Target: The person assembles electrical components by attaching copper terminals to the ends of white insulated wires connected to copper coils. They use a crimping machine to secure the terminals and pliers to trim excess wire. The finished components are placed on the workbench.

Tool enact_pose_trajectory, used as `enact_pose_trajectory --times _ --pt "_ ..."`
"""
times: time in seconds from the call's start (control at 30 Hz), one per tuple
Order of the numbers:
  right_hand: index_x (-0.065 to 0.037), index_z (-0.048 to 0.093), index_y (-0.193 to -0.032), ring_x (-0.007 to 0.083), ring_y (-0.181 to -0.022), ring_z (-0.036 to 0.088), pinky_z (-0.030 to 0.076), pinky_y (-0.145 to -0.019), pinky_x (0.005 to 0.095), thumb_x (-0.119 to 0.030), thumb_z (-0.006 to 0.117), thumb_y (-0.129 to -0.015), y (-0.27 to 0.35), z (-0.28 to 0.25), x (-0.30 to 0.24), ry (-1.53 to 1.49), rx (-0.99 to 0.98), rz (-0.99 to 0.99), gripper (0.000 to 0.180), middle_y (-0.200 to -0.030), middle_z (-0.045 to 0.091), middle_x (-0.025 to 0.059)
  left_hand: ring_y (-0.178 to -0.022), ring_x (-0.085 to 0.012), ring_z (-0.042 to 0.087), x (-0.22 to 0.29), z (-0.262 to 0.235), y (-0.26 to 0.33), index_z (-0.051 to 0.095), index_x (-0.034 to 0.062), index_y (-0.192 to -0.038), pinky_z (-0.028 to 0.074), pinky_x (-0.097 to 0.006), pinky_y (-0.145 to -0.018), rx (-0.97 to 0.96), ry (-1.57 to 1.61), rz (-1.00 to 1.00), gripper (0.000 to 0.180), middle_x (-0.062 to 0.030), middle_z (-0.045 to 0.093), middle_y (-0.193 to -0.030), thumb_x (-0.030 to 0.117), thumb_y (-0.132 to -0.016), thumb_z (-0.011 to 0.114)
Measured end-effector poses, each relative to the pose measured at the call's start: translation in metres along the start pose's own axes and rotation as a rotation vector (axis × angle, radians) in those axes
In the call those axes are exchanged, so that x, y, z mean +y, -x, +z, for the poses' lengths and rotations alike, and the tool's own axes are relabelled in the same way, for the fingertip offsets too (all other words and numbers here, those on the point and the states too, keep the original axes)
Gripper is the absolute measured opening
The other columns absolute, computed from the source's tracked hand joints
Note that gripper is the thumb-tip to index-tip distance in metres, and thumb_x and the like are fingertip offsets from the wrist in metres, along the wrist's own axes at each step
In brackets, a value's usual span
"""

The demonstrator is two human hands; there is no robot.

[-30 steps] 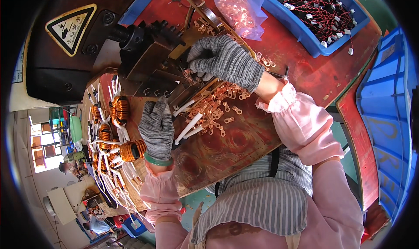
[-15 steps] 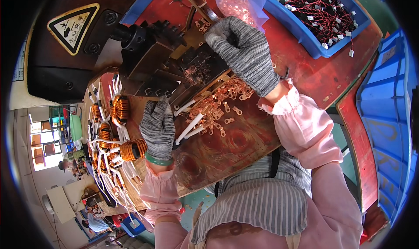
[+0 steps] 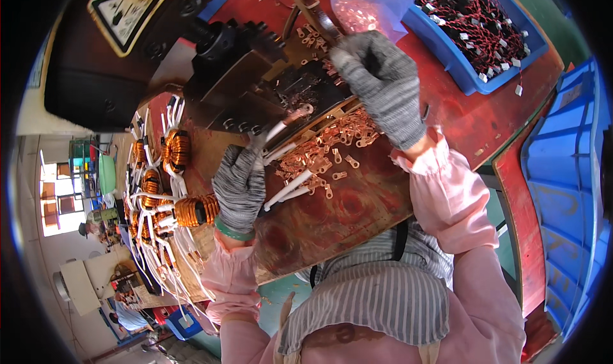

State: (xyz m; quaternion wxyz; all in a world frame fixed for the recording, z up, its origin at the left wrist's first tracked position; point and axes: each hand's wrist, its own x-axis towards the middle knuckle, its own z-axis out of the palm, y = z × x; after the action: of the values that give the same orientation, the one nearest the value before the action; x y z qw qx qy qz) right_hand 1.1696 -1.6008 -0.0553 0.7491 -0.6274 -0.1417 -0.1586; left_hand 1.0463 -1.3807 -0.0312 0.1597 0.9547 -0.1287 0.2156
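Observation:
My left hand (image 3: pixel 239 188), in a grey striped knit glove, is closed around a white-sleeved wire (image 3: pixel 276 131). A copper ring lug (image 3: pixel 307 109) shows at the far end of that wire, beside the dark press tooling (image 3: pixel 233 86). My right hand (image 3: pixel 386 86), gloved alike, is curled with thumb and fingers together, next to a metal bar (image 3: pixel 327 25) and small copper pieces. What it holds, if anything, is hidden. Close to my hands, a heap of loose copper lugs (image 3: pixel 348 131) lies on the red worktable (image 3: pixel 319 220), with white-sleeved wire ends (image 3: pixel 287 189) across it.
Copper-wound coils (image 3: pixel 175 150) with white leads crowd the table's left side. At the back right are a blue tray (image 3: pixel 469 80) of red-black wires and a clear bag (image 3: pixel 364 13) of copper parts. A large blue crate (image 3: pixel 562 191) stands right; a warning sign (image 3: pixel 131 16) marks the machine.
The copper lug on the left hand's wire has come into sight beside the press tooling. My right hand has shifted right, uncovering small copper pieces. The whole view has turned slightly.

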Motion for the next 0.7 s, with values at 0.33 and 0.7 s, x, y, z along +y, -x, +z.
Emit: enact_pose_trajectory --times 0.33,0.7 --pt "-0.003 0.061 -0.106 0.0055 -0.061 0.052 0.042 -0.052 0.0201 -0.027 0.053 -0.093 0.037 -0.019 -0.026 -0.116 -0.669 0.55 0.029 -0.074 0.059 0.0007 -0.056 -0.0244 0.053 0.008 -0.013 0.014 0.062 0.0198 -0.114 0.044 -0.035 -0.049 -0.082 0.03 0.063 0.035 -0.0074 0.049 -0.07 0.009 -0.081 0.057" --pt "0.0 0.063 -0.097 0.0073 -0.066 0.055 0.045 -0.06 0.0226 -0.027 0.056 -0.091 0.051 -0.012 -0.035 -0.179 -0.784 0.673 0.029 -0.074 0.062 0.0025 -0.052 -0.0211 0.051 0.008 -0.015 0.021 0.06 0.0237 -0.118 0.043 -0.034 -0.043 -0.127 -0.065 0.199 0.047 -0.0027 0.048 -0.066 0.009 -0.074 0.058"
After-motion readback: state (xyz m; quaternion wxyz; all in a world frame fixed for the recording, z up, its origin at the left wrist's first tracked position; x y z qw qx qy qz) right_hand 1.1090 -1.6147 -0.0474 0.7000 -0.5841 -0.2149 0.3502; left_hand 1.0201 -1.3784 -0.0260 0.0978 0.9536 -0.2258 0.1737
